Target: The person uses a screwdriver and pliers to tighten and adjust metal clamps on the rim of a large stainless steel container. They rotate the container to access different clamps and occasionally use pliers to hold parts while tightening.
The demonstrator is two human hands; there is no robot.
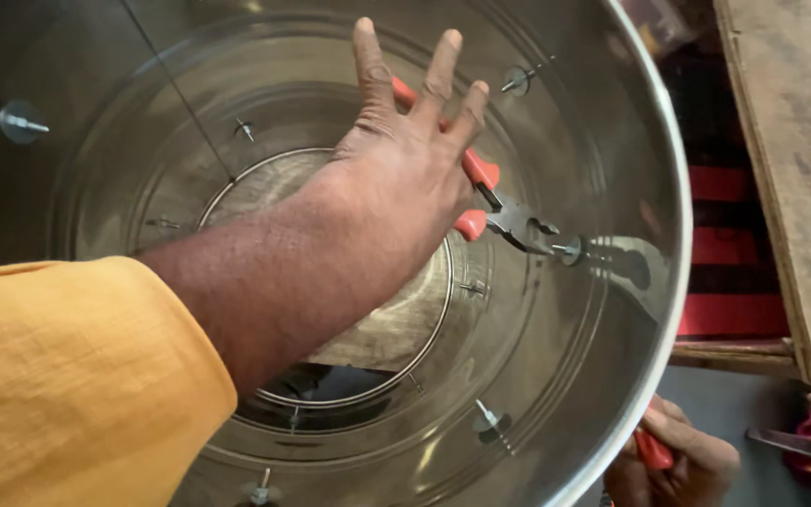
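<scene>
Drum (612,394): thin steel, slick, stiff.
Pliers (504,218): inside drum at 3 o'clock — jaws on a bolt (570,250).
Left hand (405,160): grasping the pliers' red handles, fingers splayed.
Right hand (678,460): outside at 5 o'clock, clenched on a red-handled tool (651,451).

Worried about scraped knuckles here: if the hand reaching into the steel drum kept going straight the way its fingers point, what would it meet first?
Most likely the drum's shiny inner wall. The left hand, holding red-handled pliers, points its fingers up toward that wall; a bolt sticks out just right of that line. Depth is unclear.
</scene>
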